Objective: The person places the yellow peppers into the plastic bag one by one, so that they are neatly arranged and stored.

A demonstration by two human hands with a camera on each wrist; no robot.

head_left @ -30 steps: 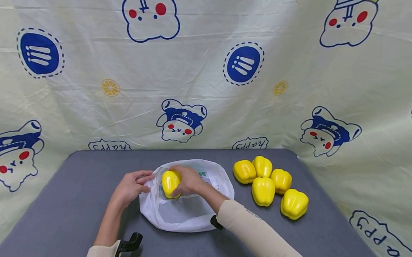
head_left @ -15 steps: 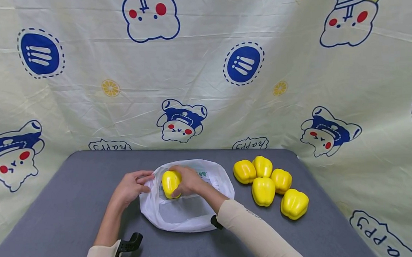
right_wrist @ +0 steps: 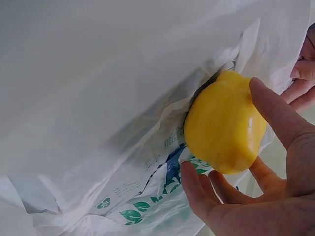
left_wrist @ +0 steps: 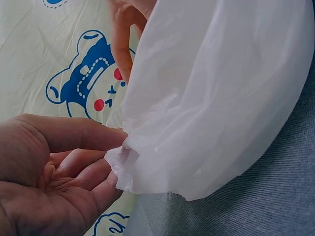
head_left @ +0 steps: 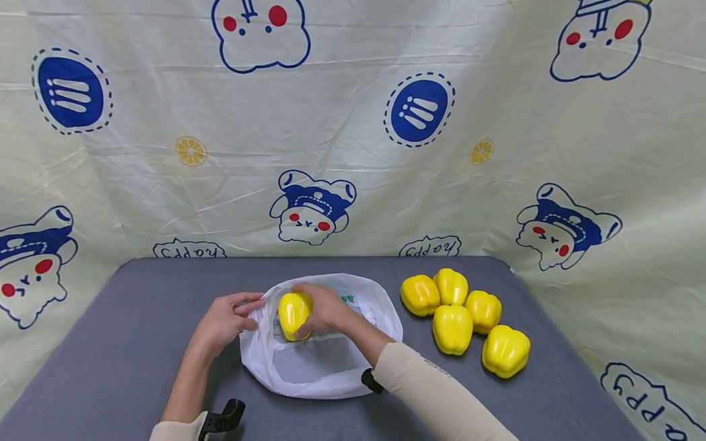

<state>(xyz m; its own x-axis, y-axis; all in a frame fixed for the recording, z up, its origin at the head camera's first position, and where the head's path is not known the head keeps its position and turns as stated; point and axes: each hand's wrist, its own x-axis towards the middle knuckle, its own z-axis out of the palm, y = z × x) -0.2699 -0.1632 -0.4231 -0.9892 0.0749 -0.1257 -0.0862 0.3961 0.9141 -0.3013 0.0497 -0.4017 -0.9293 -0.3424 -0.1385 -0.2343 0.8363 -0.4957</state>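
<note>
A white plastic bag [head_left: 315, 389] with green print stands with its mouth spread wide on the table. My left hand [head_left: 222, 323] pinches the bag's left rim; in the left wrist view, bunched plastic [left_wrist: 129, 160] sits at its fingertips. Reaching inside the bag, my right hand [head_left: 326, 311] holds a yellow bell pepper [head_left: 292, 316] near the left wall. The right wrist view has thumb and fingers around this pepper [right_wrist: 221, 123], close against the printed plastic.
Several other yellow bell peppers [head_left: 453, 329] lie grouped on the grey table [head_left: 153, 327] to the right of the bag. A patterned curtain [head_left: 346, 113] hangs behind the table's far edge.
</note>
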